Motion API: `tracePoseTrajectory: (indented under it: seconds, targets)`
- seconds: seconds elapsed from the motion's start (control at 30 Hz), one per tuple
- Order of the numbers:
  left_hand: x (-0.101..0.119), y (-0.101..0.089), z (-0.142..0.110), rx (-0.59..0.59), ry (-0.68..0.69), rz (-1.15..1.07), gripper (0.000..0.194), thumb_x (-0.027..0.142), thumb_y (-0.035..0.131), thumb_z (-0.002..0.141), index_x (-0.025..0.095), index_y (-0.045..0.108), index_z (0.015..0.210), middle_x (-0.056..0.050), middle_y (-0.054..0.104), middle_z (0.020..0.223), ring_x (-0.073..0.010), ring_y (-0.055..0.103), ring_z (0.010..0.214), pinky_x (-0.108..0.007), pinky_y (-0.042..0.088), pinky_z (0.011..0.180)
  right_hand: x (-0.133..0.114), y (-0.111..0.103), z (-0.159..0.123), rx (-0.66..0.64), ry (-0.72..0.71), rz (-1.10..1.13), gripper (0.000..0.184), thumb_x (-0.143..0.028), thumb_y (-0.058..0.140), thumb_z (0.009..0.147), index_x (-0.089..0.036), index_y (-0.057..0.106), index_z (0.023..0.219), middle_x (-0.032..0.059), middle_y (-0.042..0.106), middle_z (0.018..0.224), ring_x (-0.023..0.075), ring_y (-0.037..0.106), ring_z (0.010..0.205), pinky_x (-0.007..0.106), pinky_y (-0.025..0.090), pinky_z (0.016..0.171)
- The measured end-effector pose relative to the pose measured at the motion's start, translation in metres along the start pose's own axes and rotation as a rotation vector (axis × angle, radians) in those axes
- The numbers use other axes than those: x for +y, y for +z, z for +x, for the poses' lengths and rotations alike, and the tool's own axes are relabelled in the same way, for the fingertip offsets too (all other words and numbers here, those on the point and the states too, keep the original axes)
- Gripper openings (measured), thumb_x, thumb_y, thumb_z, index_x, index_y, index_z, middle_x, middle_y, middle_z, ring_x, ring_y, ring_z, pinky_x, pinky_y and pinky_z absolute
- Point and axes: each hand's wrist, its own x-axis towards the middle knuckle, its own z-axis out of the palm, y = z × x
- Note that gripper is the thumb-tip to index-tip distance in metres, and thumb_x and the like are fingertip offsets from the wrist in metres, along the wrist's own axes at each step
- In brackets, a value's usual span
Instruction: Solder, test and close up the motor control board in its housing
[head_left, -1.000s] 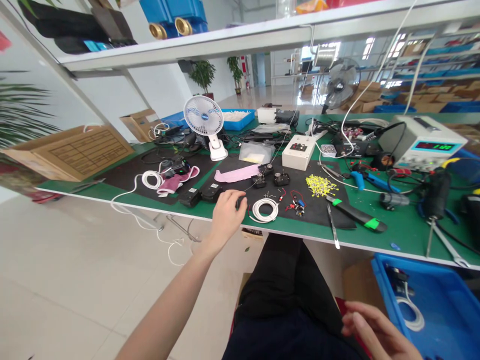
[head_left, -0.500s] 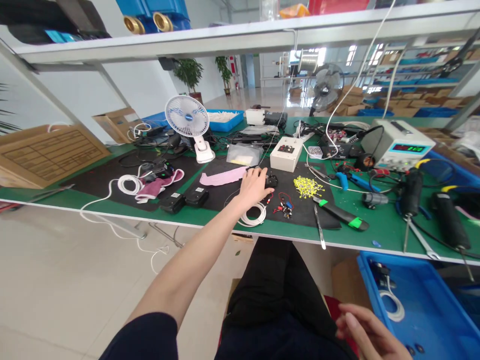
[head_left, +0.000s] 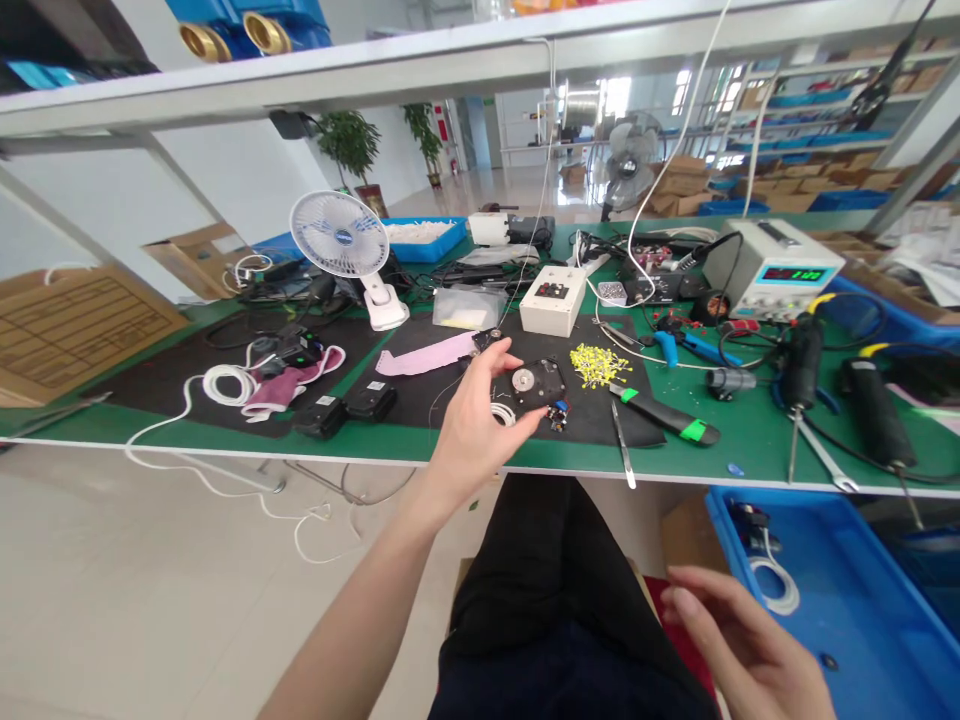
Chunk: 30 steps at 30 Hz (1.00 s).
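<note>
My left hand (head_left: 476, 415) holds a black squarish plastic housing (head_left: 546, 385) between thumb and fingers, above the bench's near edge. A round metallic disc shows on the housing's left side. Behind the fingers a coil of white cable (head_left: 502, 412) is partly hidden. Small red, blue and metal parts (head_left: 557, 415) lie just beyond the housing. A pink cloth strip (head_left: 427, 355) lies to the left of the hand. At lower right, near my lap, my right hand (head_left: 750, 645) has its fingers loosely bent and apart, with nothing seen in them.
Yellow-tipped pieces (head_left: 598, 366) form a pile beside a black-and-green utility knife (head_left: 667, 415) and tweezers (head_left: 622, 445). Two black boxes (head_left: 371, 400) and a white fan (head_left: 341, 235) stand left. A blue bin (head_left: 847, 620) sits below the bench at right. Electric screwdrivers (head_left: 802, 365) lie near the right edge.
My left hand has lifted the black housing off the mat and brought it nearer to me. My right hand stays low at the right, almost unchanged. The view has shifted slightly.
</note>
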Motion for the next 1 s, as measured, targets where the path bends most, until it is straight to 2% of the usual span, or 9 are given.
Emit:
tracePoseTrajectory:
  seconds: [0.1,0.2,0.33,0.43,0.5,0.6,0.77,0.87,1.0]
  targets:
    - [0.046,-0.019,-0.041,-0.03,-0.094,-0.273,0.08,0.019,0.081,0.086,0.029,0.04,0.154,-0.008,0.065,0.138,-0.0255,0.065,0.128,-0.043,0.052,0.115,-0.02,0.01,0.013,0.049,-0.294,-0.124,0.036,-0.038,0.075,0.097,-0.026,0.069,0.131,0.0078,0.072,0.122,0.0208,0.074,0.103,0.023,0.062,0.091]
    - [0.075,-0.027,-0.077,-0.319,-0.166,-0.425,0.093,0.022,0.087,0.081,0.038,0.036,0.157,-0.005,0.065,0.141,-0.026,0.065,0.128,-0.045,0.053,0.115,-0.039,0.018,0.021,0.02,-0.435,-0.179,0.074,-0.035,0.081,0.093,-0.033,0.046,0.158,0.0104,0.051,0.153,0.0282,0.061,0.132,0.039,0.053,0.113]
    - [0.088,-0.037,-0.096,-0.519,-0.158,-0.524,0.086,0.017,0.09,0.075,0.042,0.046,0.146,-0.001,0.065,0.141,-0.0249,0.066,0.125,-0.041,0.056,0.11,-0.039,0.018,0.019,-0.231,-0.343,-0.052,0.072,-0.033,0.089,0.087,-0.032,0.058,0.151,0.0117,0.054,0.151,0.0344,0.059,0.135,0.043,0.053,0.111]
    - [0.078,-0.041,-0.088,-0.631,-0.145,-0.585,0.084,0.031,0.095,0.076,0.038,0.049,0.146,-0.003,0.065,0.141,-0.0236,0.069,0.12,-0.037,0.059,0.106,-0.028,0.018,0.015,-0.197,-0.129,0.191,0.063,-0.038,0.099,0.072,-0.025,0.074,0.129,0.0126,0.067,0.131,0.0338,0.066,0.118,0.036,0.059,0.096]
    - [0.058,-0.034,-0.075,-0.547,-0.135,-0.459,0.078,0.045,0.094,0.077,0.035,0.054,0.143,-0.003,0.069,0.136,-0.0244,0.07,0.12,-0.038,0.058,0.106,-0.024,0.022,0.015,-0.087,0.038,0.447,0.061,-0.05,0.098,0.071,-0.022,0.076,0.12,0.0122,0.071,0.119,0.028,0.069,0.098,0.032,0.06,0.081]
    - [0.015,-0.003,-0.054,-0.133,-0.206,0.012,0.026,0.037,0.071,0.1,0.027,0.065,0.123,-0.008,0.073,0.124,-0.0274,0.069,0.115,-0.044,0.057,0.102,-0.024,0.027,0.021,0.005,0.236,0.834,0.049,-0.063,0.08,0.087,-0.022,0.076,0.113,0.0099,0.072,0.104,0.0183,0.062,0.072,0.029,0.054,0.065]
    - [-0.041,0.047,-0.04,-0.044,-0.212,0.123,0.015,0.027,0.072,0.095,0.022,0.069,0.109,-0.01,0.075,0.106,-0.0327,0.067,0.107,-0.049,0.053,0.1,-0.031,0.029,0.026,-0.081,0.453,1.134,0.051,-0.067,0.06,0.1,-0.018,0.073,0.106,0.0054,0.062,0.078,0.0168,0.056,0.064,0.027,0.048,0.059]
    - [-0.048,0.049,-0.045,0.052,-0.213,0.124,0.013,0.029,0.063,0.1,0.022,0.07,0.109,-0.008,0.075,0.103,-0.0293,0.07,0.102,-0.045,0.053,0.097,-0.034,0.03,0.022,-0.149,0.47,1.178,0.052,-0.067,0.057,0.102,-0.018,0.072,0.109,0.0043,0.06,0.074,0.0158,0.054,0.061,0.026,0.047,0.059]
    - [-0.044,0.023,-0.055,0.241,-0.261,0.102,0.027,0.037,0.057,0.105,0.022,0.064,0.126,-0.008,0.072,0.112,-0.0252,0.072,0.099,-0.041,0.058,0.091,-0.035,0.032,0.018,-0.17,0.458,1.199,0.05,-0.066,0.054,0.105,-0.019,0.071,0.107,0.0061,0.064,0.079,0.0161,0.057,0.064,0.026,0.048,0.062]
